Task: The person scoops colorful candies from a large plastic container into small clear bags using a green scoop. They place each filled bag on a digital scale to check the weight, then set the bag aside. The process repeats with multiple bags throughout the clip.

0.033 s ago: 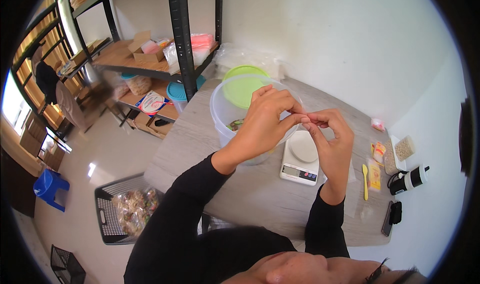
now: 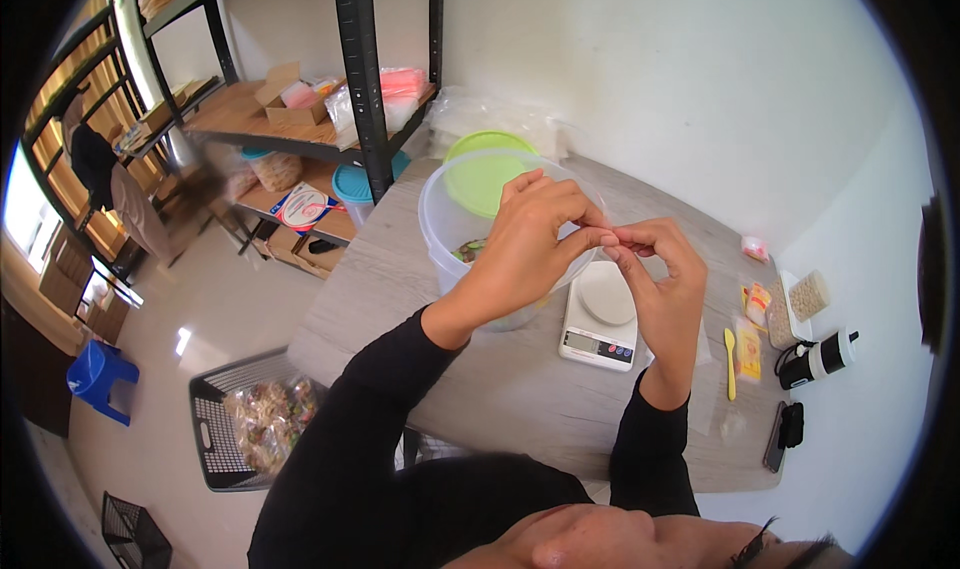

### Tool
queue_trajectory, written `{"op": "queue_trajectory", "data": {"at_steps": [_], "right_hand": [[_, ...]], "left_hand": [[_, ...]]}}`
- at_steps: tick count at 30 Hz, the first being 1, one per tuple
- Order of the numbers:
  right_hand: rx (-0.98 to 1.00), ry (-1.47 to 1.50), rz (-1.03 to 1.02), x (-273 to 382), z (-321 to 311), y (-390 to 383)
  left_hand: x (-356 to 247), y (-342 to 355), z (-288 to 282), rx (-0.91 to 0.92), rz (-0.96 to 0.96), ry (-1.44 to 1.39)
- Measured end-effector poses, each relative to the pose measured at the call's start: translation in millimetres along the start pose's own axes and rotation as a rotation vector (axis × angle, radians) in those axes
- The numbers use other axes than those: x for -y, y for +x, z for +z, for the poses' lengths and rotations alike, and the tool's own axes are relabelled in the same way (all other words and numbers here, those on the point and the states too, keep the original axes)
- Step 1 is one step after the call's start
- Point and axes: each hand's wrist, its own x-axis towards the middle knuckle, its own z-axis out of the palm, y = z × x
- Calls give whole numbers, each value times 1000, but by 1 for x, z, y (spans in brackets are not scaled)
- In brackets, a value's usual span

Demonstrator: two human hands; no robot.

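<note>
My left hand (image 2: 545, 224) and my right hand (image 2: 665, 274) meet above the table, both closed in a pinch, fingertips almost touching. Whatever lies between the fingertips is too small or too clear to make out. Below my left hand stands a translucent plastic tub (image 2: 432, 204), with some green and brown pieces (image 2: 470, 250) inside. A light green round lid (image 2: 490, 147) shows behind and through the tub. Under my right hand sits a white digital kitchen scale (image 2: 590, 350) with a round pan, partly covered by that hand.
On the table's right lie a yellow plastic spoon (image 2: 731, 364), small packets (image 2: 748, 344), a jar (image 2: 808, 296), a black-and-white cylindrical device (image 2: 820, 359) and a phone (image 2: 774, 439). A crate of bagged goods (image 2: 268, 424) stands at left, near a shelf post (image 2: 362, 79). A person (image 2: 100, 164) stands far left.
</note>
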Motion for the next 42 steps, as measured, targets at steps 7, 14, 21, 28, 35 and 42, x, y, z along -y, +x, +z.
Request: {"op": "queue_trajectory", "data": {"at_steps": [7, 14, 21, 28, 35, 42], "right_hand": [[97, 109, 128, -7, -9, 1], [99, 93, 100, -14, -10, 8], [122, 110, 109, -15, -12, 8], [-33, 1, 74, -19, -5, 7], [-223, -206, 58, -30, -7, 11], [-59, -7, 104, -26, -13, 10]], "left_hand": [[1, -1, -2, 50, -25, 12], [6, 1, 5, 63, 33, 68], [7, -2, 9, 51, 66, 85], [2, -2, 10, 65, 53, 121], [0, -1, 8, 100, 16, 119], [-2, 7, -3, 39, 17, 110]]}}
